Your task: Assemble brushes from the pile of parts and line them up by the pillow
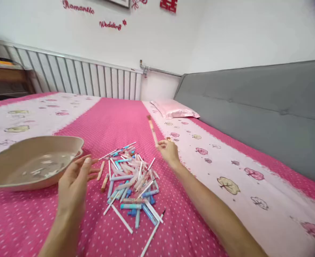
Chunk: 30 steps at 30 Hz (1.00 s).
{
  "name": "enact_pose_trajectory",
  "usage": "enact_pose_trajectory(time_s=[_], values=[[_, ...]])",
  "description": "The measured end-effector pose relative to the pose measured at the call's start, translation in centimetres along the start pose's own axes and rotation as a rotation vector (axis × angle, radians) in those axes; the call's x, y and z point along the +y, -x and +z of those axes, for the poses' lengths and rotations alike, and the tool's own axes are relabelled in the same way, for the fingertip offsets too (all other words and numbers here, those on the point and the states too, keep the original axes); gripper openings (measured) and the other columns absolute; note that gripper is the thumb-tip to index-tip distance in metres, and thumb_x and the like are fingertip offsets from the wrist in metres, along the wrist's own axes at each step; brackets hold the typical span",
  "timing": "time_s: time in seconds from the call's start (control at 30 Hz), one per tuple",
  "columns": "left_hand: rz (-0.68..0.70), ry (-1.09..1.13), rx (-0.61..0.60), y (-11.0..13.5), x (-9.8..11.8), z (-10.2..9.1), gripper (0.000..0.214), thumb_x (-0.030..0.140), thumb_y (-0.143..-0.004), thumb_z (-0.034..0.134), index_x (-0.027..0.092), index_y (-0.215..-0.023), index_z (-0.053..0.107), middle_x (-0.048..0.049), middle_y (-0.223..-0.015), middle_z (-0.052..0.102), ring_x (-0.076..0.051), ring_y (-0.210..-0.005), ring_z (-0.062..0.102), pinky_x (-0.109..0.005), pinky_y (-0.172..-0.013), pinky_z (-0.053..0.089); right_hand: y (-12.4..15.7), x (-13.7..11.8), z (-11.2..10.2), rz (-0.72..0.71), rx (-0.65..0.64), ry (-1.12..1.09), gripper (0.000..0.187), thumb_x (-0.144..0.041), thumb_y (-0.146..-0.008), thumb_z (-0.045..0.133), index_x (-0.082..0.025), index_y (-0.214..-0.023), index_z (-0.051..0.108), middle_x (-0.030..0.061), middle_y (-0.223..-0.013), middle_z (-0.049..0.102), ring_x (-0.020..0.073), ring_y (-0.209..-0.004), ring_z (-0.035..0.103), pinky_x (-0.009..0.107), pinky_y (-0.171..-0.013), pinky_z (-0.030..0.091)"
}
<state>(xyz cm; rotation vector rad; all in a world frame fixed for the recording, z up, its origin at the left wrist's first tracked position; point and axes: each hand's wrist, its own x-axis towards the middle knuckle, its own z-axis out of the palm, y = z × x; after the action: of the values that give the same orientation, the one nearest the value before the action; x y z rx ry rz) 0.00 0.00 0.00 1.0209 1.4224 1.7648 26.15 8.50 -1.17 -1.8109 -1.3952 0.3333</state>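
Pinched in the fingers of my right hand (168, 151) is a slim brush (152, 130) with a pale handle and brown tip, pointing away from me. A small brown bit shows behind those fingers; I cannot make out what it is. My left hand (77, 175) hangs open with its fingers apart, close to the right rim of a beige basin (66, 141). Between my hands a loose heap of pens, thin white sticks and tubes (130, 178) in blue, pink and white lies on the bed. Two short tan sticks (104, 182) lie at its left side.
The pink dotted bedspread (114, 114) has pale bands with tree prints. Small pale shapes show on the basin's bottom. A pink pillow (175, 108) lies farther back, beside a grey padded headboard (254, 96). A white radiator (79, 76) runs along the far wall.
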Motion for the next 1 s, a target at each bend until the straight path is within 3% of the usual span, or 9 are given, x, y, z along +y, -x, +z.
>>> enact_pose_trajectory(time_s=[0.17, 0.4, 0.7, 1.0], values=[[-0.02, -0.029, 0.004, -0.3, -0.7, 0.2, 0.059, 0.058, -0.06, 0.069, 0.015, -0.1, 0.063, -0.0033, -0.096, 0.065, -0.01, -0.065, 0.058, -0.022, -0.058, 0.047, -3.9, 5.0, -3.3, 0.201, 0.08, 0.091, 0.024, -0.032, -0.089, 0.057, -0.016, -0.106, 0.062, 0.0064, -0.106, 0.065, 0.0184, -0.096, 0.062, 0.039, -0.085, 0.05], [-0.041, -0.05, 0.0, -0.5, -1.3, 0.0, 0.059, 0.061, -0.059, 0.069, 0.015, -0.096, 0.064, -0.0023, -0.095, 0.065, -0.011, -0.068, 0.057, -0.023, -0.06, 0.047, -6.3, 9.7, -3.2, 0.479, 0.075, 0.175, 0.027, -0.032, -0.09, 0.056, -0.017, -0.112, 0.058, 0.0077, -0.114, 0.059, 0.0192, -0.098, 0.06, 0.039, -0.083, 0.051], [-0.082, -0.091, 0.002, -0.4, -1.2, 0.1, 0.06, 0.061, -0.057, 0.068, 0.015, -0.096, 0.065, -0.0022, -0.096, 0.064, -0.012, -0.069, 0.057, -0.024, -0.062, 0.046, -7.6, 11.5, -1.7, 0.659, 0.052, 0.246, 0.031, -0.033, -0.09, 0.056, -0.014, -0.115, 0.056, 0.0094, -0.114, 0.059, 0.0199, -0.097, 0.06, 0.039, -0.082, 0.052], [-0.113, -0.108, 0.005, -0.5, -1.3, 0.1, 0.063, 0.064, -0.053, 0.069, 0.015, -0.093, 0.065, -0.002, -0.09, 0.064, -0.012, -0.068, 0.056, -0.026, -0.064, 0.045, -8.6, 12.1, -1.2, 0.672, 0.022, 0.324, 0.032, -0.033, -0.09, 0.055, -0.015, -0.116, 0.056, 0.0094, -0.116, 0.058, 0.0203, -0.099, 0.059, 0.04, -0.083, 0.051]])
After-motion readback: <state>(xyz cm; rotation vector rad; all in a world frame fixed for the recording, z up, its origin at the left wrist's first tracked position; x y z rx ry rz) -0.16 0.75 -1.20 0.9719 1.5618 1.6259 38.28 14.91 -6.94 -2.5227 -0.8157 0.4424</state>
